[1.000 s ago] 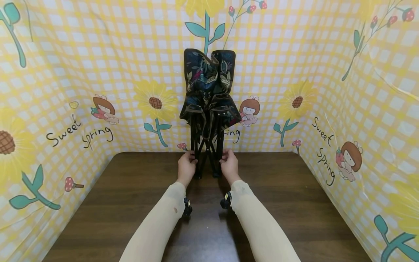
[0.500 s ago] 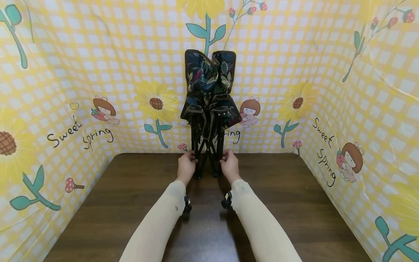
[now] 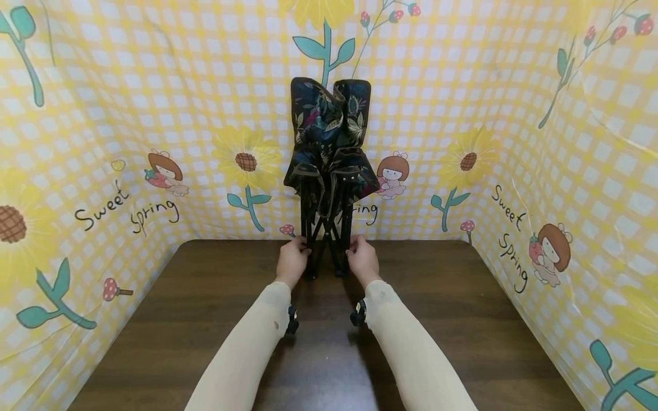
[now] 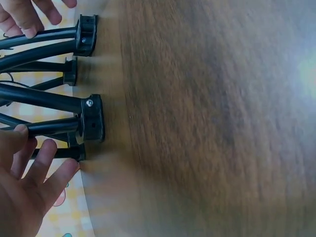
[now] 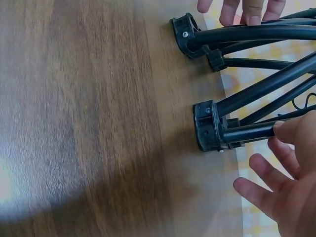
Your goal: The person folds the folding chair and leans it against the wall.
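folded camping chair [image 3: 328, 165] stands upright at far edge of dark wooden table [image 3: 205, 319], against yellow checked backdrop [image 3: 103, 114]. floral fabric bunched at top, black legs [image 4: 44, 98] crossed below, plastic feet [image 5: 210, 126] on tabletop. left hand [image 3: 292, 261] on left leg, thumb touching tube, fingers loosely spread, not clenched. right hand [image 3: 362, 260] likewise on right leg, thumb on tube, fingers relaxed. cream sleeves [image 3: 411, 354] cover both forearms.
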The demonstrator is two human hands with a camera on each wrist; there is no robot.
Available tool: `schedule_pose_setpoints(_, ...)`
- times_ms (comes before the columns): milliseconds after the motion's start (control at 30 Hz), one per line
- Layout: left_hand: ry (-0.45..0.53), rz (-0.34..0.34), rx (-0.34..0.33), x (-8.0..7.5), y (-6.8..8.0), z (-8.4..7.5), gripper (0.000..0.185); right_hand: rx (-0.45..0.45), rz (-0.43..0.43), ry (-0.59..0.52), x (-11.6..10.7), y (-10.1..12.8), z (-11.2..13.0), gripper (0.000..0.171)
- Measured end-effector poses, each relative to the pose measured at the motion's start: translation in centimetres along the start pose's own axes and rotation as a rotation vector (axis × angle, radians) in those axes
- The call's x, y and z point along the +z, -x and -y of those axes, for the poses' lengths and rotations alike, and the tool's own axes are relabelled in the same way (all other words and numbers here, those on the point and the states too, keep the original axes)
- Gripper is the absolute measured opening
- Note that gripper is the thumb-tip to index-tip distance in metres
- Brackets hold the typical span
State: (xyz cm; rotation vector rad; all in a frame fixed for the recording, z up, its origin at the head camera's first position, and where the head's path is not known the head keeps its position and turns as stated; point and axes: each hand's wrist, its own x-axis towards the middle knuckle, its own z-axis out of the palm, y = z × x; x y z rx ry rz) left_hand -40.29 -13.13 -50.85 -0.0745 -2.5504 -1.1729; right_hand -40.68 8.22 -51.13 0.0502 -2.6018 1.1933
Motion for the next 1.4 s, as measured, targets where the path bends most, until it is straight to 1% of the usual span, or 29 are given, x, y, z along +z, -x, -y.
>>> schedule_pose_setpoints(133, -0.055, 0.030, 0.000, -0.2, 0.1, 0.4, 0.024, -0.012, 0.035, 0.054, -0.2, 0.1, -0.1, 0.022)
schedule_pose_setpoints(400, -0.173, 0.107, 0.047, -1.0, -0.1, 1.2, 0.023, -0.060, 0.100, 0.144, -0.9, 0.4, -0.3, 0.026)
schedule_pose_setpoints(567, -0.223, 0.171, 0.074, -1.5, -0.1, 1.5, 0.021, -0.080, 0.122, 0.200, -1.3, 0.6, -0.4, 0.026)
schedule_pose_setpoints(667, -0.238, 0.190, 0.091, -1.6, 0.2, 1.4, 0.022, -0.094, 0.126, 0.225, -1.4, 0.7, -0.6, 0.026)
schedule_pose_setpoints(833, -0.264, 0.201, 0.122, -1.6, 0.4, 1.4, 0.024, -0.104, 0.123, 0.238, -1.6, 0.7, -1.4, 0.025)
schedule_pose_setpoints(1000, -0.310, 0.192, 0.163, -2.1, 0.6, 1.8, 0.023, -0.110, 0.130, 0.255, -2.0, 0.9, -1.6, 0.024)
schedule_pose_setpoints(1233, -0.343, 0.194, 0.209, -3.0, 1.2, 1.2, 0.024, -0.150, 0.128, 0.339, -2.3, 1.4, -1.9, 0.023)
schedule_pose_setpoints(1400, -0.357, 0.186, 0.229, -3.5, 1.8, 1.1, 0.025, -0.183, 0.135, 0.390, -2.7, 1.9, -2.5, 0.027)
